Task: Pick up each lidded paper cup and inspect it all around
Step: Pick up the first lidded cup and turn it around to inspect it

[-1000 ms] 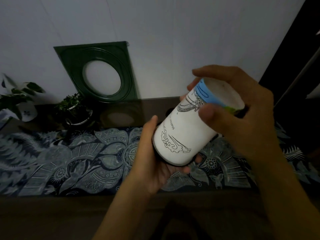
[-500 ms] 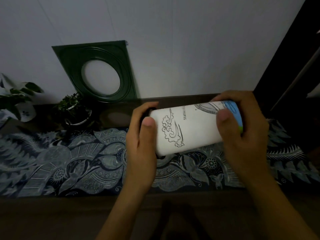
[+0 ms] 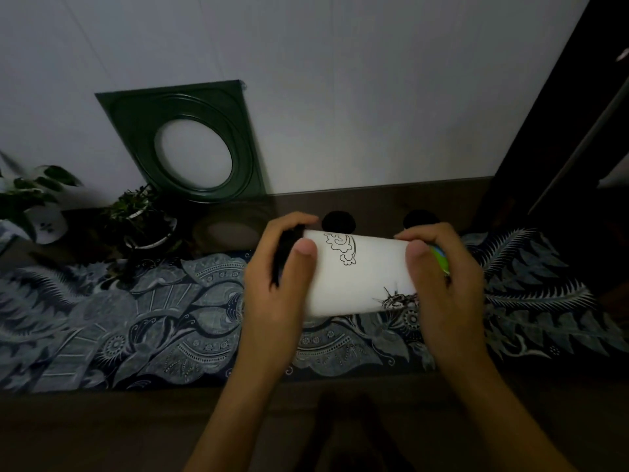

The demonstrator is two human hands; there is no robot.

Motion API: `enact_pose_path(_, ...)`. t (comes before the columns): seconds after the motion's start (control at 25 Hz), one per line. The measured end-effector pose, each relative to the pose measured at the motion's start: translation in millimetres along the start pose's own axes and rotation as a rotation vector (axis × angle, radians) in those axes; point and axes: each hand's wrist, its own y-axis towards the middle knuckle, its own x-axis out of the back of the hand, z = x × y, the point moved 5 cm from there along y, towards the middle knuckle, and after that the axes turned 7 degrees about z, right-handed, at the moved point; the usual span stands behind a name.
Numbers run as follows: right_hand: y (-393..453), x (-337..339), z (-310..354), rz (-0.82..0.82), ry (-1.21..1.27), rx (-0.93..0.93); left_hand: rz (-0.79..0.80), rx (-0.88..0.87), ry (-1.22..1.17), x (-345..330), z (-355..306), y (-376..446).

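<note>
1. A white paper cup [image 3: 354, 275] printed with black line drawings is held on its side in the air, above the patterned cloth [image 3: 136, 321] spread on the table [image 3: 102, 430].
2. Its dark lidded end is gripped by the left hand [image 3: 275, 294], the thumb laid across the cup's side and the fingers curled over the top.
3. Its base end is gripped by the right hand [image 3: 442, 284] in the same way.
4. Two dark lids [image 3: 338, 221] are seen behind the cup, near the table's far edge.
5. Two potted plants [image 3: 143, 216] and a green frame [image 3: 190, 141] are placed at the far left.

Dim throughout; brightest on the white cup [image 3: 357, 274], wall pale grey toward 12 o'clock. Near black at 3 o'clock. Wide-angle bending at edges, slight softness.
</note>
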Motion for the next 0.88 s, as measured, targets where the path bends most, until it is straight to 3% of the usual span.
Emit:
enact_pose_path(0.12, 1.6, -2.6, -14.6, -0.037, 0.113, -0.138, 0.019, -0.057, 0.11, -5.0, -5.2, -6.7)
enact_pose_path(0.32, -9.6, -15.6, -55.1, -0.077, 0.421, -0.624, 0.055, -0.034, 0.329, -6.5, 3.6, -9.1)
enact_pose_path(0.48, -11.2, -11.2, -50.7, -0.126, 0.423, -0.558, 0.165, -0.027, 0.15, -10.8, 2.1, -12.1)
enact_pose_path(0.72, -16.6, -10.3, -31.4, -0.133, 0.259, -0.286, 0.052, 0.02, 0.007, -2.4, 11.8, -16.0)
enact_pose_path(0.88, -15.4, -14.5, -54.2, -0.126, 0.455, -0.609, 0.12, -0.064, 0.228, -9.9, 5.2, -16.7)
